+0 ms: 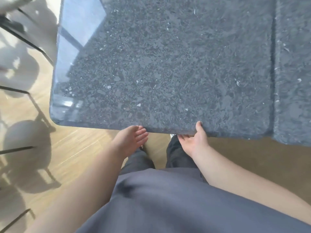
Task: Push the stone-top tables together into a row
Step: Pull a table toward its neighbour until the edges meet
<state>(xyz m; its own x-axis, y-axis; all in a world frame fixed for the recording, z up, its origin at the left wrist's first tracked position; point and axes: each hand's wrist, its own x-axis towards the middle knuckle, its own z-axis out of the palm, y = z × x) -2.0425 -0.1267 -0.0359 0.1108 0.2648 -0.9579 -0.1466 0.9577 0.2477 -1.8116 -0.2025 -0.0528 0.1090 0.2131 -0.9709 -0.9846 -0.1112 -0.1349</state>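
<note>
Top: loose grey-blue shirt (168,199), plain, no markings visible.
Trousers: dark grey (178,157), both legs visible below the shirt hem.
Forearms: bare, no sleeves in view.
Left hand (133,140): bare, no rings.
Right hand (195,140): bare, no watch.

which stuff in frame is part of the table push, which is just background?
Job:
- near stone-top table
- second stone-top table, edge to edge on the right, thin seam between
- right hand, gripping the near table's front edge
- left hand, open, just off that edge

Background:
- chairs on the left
- wood floor
</note>
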